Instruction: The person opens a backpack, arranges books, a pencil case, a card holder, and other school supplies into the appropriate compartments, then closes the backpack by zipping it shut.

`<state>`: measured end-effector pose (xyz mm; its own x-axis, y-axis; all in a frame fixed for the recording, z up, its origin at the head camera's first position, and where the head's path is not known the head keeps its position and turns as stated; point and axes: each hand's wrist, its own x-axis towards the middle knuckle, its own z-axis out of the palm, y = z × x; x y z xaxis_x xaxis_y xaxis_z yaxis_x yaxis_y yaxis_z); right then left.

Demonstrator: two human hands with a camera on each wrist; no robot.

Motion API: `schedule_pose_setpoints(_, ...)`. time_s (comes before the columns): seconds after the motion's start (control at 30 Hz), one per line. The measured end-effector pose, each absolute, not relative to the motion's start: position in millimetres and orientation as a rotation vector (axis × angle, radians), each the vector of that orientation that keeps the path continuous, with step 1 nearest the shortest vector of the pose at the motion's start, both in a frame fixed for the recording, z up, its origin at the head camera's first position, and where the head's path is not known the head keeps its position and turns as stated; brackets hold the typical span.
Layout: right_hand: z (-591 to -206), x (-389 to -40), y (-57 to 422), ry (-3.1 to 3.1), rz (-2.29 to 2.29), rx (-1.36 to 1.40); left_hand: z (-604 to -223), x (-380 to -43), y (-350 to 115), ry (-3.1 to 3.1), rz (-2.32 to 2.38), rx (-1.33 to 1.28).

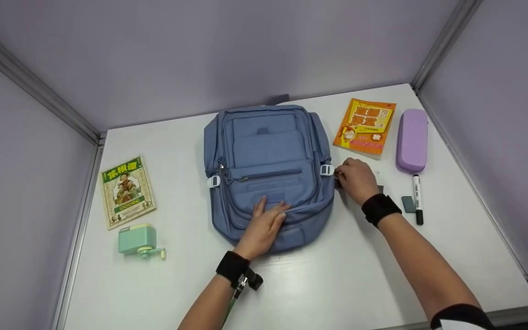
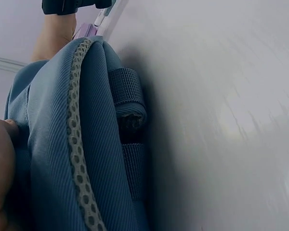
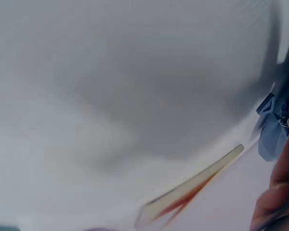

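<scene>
A blue backpack [image 1: 268, 151] lies front side up on the white table, its front pocket zipper closed. My left hand [image 1: 261, 229] rests on the lower front of the backpack with fingers extended; in the left wrist view its edge shows beside the backpack's bottom seam. At the backpack's right side, my right hand [image 1: 357, 178] has its fingers curled beside the white buckle [image 1: 327, 170]. It pinches a strap there, and part of a blue strap [image 3: 279, 211] crosses the fingers in the right wrist view. The fingertips are partly hidden.
To the left are a green-titled book [image 1: 127, 192] and a mint hand-crank sharpener [image 1: 138, 240]. On the right lie an orange book [image 1: 364, 128], a purple pencil case [image 1: 412, 140], a marker [image 1: 418, 199] and a small teal block [image 1: 408, 204]. Partition walls enclose the table.
</scene>
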<state>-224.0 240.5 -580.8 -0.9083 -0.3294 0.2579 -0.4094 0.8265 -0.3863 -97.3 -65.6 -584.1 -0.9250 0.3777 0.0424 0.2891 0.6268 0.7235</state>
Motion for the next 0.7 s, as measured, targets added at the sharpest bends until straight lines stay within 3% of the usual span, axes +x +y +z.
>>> schedule_pose_setpoints(0.2, -579.3, -225.2, 244.6, -2.749, 0.441, 0.720, -585.1, -96.7, -64.8, 2.742, 1.193, 0.561)
schedule_pose_setpoints(0.7, -583.7, -202.5, 246.8, -2.826, 0.551, 0.565, -584.3, -96.3, -62.9, 2.733, 1.188, 0.514)
